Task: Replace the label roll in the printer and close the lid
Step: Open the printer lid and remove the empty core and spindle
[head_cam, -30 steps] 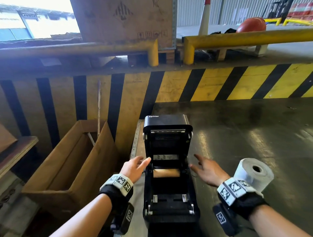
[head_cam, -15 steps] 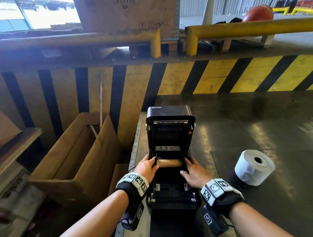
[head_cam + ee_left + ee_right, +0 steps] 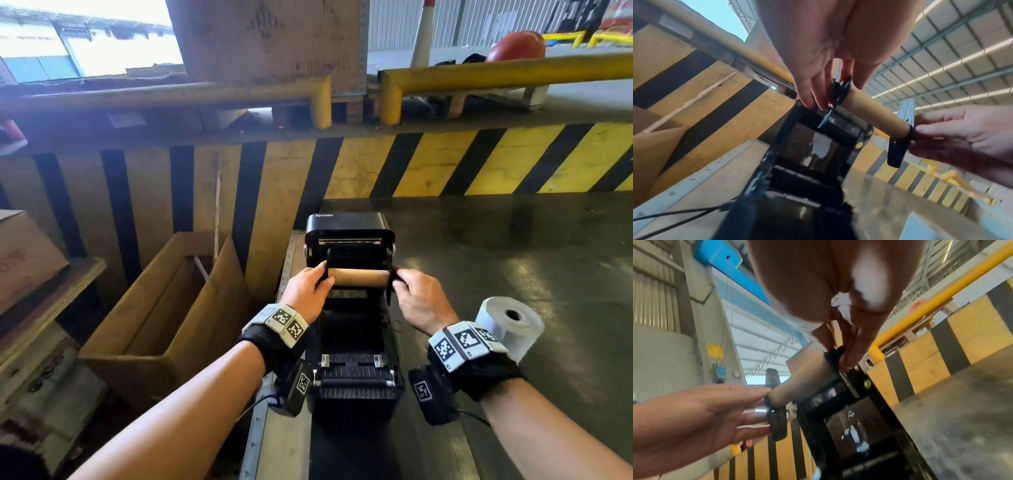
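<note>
A black label printer [image 3: 352,380] stands at the table's left edge with its lid [image 3: 349,228] raised upright. Above its open bay I hold a bare brown cardboard core [image 3: 358,277] mounted on a black spindle with end guides. My left hand [image 3: 308,291] pinches the spindle's left end [image 3: 835,94]; my right hand [image 3: 416,298] pinches its right end [image 3: 835,356]. The core [image 3: 875,112] hangs level, clear of the printer. A full white label roll [image 3: 507,325] lies on its side on the table, right of the printer, behind my right wrist.
An open cardboard box [image 3: 164,308] sits below the table's left edge. A yellow-and-black striped wall [image 3: 445,164] with yellow rails [image 3: 513,70] backs the dark metal table [image 3: 531,260]. Wooden shelving [image 3: 41,298] stands at far left.
Both hands reached into the printer bay, took the spindle by its ends, and lifted the bare core up out of the bay. The white roll has stayed where it lay.
</note>
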`<action>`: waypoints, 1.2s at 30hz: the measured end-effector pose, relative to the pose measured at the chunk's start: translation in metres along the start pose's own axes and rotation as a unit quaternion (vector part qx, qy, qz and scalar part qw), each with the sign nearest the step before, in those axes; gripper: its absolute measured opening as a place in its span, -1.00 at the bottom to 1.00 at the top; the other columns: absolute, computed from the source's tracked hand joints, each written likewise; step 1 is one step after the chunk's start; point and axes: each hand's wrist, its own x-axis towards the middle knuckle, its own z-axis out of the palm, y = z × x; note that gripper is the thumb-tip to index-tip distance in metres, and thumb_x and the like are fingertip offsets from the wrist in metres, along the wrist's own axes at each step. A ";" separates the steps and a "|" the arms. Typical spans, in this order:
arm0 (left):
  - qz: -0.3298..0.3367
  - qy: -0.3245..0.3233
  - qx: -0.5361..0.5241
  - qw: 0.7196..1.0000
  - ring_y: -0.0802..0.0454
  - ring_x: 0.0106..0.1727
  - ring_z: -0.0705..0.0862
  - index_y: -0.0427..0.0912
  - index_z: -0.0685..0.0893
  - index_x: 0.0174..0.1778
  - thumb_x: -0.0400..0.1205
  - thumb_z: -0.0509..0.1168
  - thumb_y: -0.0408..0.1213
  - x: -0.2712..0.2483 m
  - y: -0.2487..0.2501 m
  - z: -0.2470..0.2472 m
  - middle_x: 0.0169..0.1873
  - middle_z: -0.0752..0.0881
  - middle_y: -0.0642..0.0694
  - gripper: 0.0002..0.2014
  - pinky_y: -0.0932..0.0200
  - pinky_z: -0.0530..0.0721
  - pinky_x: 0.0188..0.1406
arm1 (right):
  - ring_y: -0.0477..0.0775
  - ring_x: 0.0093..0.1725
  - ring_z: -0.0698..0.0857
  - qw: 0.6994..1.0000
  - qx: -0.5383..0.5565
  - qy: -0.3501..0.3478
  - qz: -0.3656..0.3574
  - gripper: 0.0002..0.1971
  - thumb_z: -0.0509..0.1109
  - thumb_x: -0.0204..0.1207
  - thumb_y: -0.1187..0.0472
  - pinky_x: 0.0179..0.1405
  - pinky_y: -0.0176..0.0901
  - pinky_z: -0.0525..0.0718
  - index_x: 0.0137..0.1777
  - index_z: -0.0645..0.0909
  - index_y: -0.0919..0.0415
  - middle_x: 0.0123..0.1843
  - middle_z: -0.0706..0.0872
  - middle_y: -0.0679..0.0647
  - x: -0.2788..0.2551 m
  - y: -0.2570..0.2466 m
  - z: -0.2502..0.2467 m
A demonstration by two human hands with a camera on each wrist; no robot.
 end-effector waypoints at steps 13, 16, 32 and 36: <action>0.010 -0.138 -0.289 0.947 -0.12 -0.16 0.63 0.05 0.70 0.03 0.52 0.40 -0.19 -0.063 0.063 0.027 -0.20 0.69 -0.18 -0.82 -0.10 0.64 -0.03 | -0.02 -0.25 0.70 0.915 0.359 0.096 0.156 -0.86 0.25 0.60 0.30 -0.33 -0.35 0.71 -0.05 0.66 0.24 -0.20 0.70 0.14 -0.095 0.053 -0.059; -0.041 -0.167 -0.327 0.929 -0.18 -0.16 0.61 -0.15 0.71 0.15 0.39 0.47 -0.08 -0.070 0.070 0.056 -0.20 0.67 -0.21 -0.57 -0.17 0.62 -0.05 | 0.14 -0.19 0.67 0.911 0.355 0.105 0.182 -0.77 0.33 0.52 0.14 -0.10 -0.08 0.63 -0.04 0.73 0.28 -0.24 0.75 0.18 -0.112 0.090 -0.058; -0.057 -0.254 0.129 0.957 -0.25 0.22 0.63 -0.25 0.62 0.27 0.44 0.47 -0.17 -0.094 0.066 0.228 0.17 0.65 -0.30 -0.52 -0.01 0.61 0.22 | -0.16 -0.48 0.68 0.873 0.372 0.065 0.310 -0.77 0.25 0.58 0.32 -0.49 -0.46 0.64 -0.24 0.69 0.18 -0.54 0.75 -0.01 -0.157 0.277 -0.099; -0.099 -0.258 0.155 0.949 -0.22 0.31 0.58 -0.15 0.53 0.39 0.46 0.45 -0.14 -0.104 0.046 0.244 0.27 0.56 -0.25 -0.44 0.00 0.55 0.34 | 0.02 -0.33 0.66 0.885 0.347 0.016 0.310 -0.81 0.26 0.57 0.31 -0.32 -0.35 0.67 -0.17 0.70 0.27 -0.33 0.70 0.17 -0.154 0.279 -0.094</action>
